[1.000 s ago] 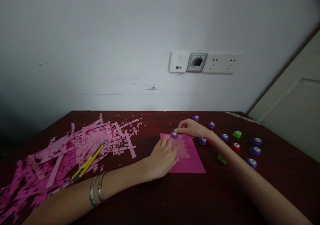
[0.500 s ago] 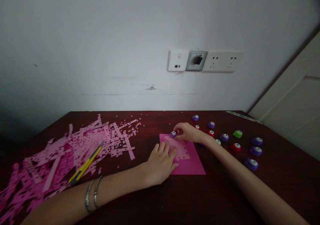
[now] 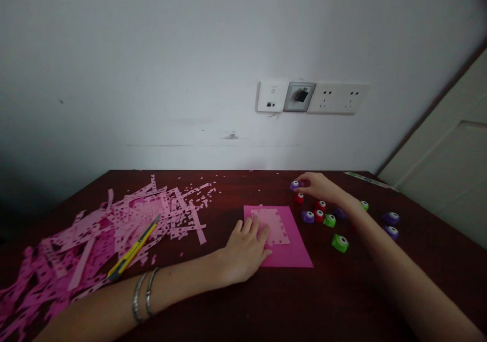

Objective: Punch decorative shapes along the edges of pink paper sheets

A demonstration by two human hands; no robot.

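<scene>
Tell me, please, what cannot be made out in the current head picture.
Head view:
light pink paper: lower left part, hidden under the left hand;
one purple punch: partly hidden behind the right forearm;
paper scraps: cut off by the left edge;
white wall plate: faint marking, too small to read.

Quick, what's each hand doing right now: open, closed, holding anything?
Left hand: open, fingers spread over the pale pink sheet, nothing in its grip.
Right hand: closed, fingertips pinching a purple punch.

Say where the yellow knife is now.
In the head view, the yellow knife lies at left on the pink paper scraps, beyond the silver bracelets.
</scene>
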